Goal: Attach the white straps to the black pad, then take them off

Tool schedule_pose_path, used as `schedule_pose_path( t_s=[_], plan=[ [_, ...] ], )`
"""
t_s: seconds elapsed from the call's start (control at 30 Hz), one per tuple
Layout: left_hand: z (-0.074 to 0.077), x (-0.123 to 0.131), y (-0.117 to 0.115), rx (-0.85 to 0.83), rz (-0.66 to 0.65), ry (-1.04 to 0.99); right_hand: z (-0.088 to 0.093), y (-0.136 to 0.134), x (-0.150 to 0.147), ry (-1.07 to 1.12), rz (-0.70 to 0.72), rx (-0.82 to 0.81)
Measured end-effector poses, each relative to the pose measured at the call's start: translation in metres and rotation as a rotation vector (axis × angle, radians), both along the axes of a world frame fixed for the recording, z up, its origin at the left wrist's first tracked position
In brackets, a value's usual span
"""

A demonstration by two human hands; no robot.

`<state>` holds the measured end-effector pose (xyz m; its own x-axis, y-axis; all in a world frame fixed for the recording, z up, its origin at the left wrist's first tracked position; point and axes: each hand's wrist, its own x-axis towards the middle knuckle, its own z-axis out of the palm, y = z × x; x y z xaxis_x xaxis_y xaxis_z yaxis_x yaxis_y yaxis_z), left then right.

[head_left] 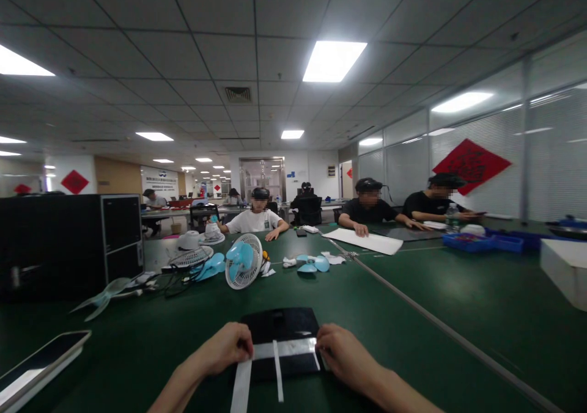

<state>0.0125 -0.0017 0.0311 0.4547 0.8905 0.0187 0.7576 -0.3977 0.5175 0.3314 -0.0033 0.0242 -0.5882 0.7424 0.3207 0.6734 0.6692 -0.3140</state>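
Note:
A flat black panel (279,322) lies on the green table in front of me. Across it runs a shiny silvery-white strip (300,346), stretched between my two hands. My left hand (227,344) is closed, its fingertips pinching the strip's left end at the panel's edge. At the right end, my right hand (339,350) pinches the strip with closed fingers. A wide white band (241,385) extends from just below my left fingertips toward me; whether it joins the shiny strip I cannot tell. One narrow white strip (279,373) lies crosswise over the panel's near part.
Fan parts lie beyond the panel: a round fan head (244,261), blue blades (313,263) and cables. A tablet-like device (41,364) rests at left, near a black computer case (55,242). Several people sit around; one person's hand touches a white board (380,242). Blue trays (468,242) stand right.

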Motion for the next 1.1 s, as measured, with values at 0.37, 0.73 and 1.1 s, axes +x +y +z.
schedule_pose_path(
  t_s=[0.37, 0.73, 1.1],
  plan=[
    [0.0, 0.002, -0.002, -0.049, 0.079, -0.032, -0.001, 0.011, -0.002, 0.095, -0.06, -0.102],
    [0.0, -0.004, -0.001, -0.071, 0.026, -0.053, 0.002, 0.009, 0.001, 0.067, -0.058, -0.109],
    [-0.001, -0.014, 0.002, -0.135, 0.064, -0.059, -0.005, 0.022, 0.009, 0.128, -0.167, -0.084]
  ],
)
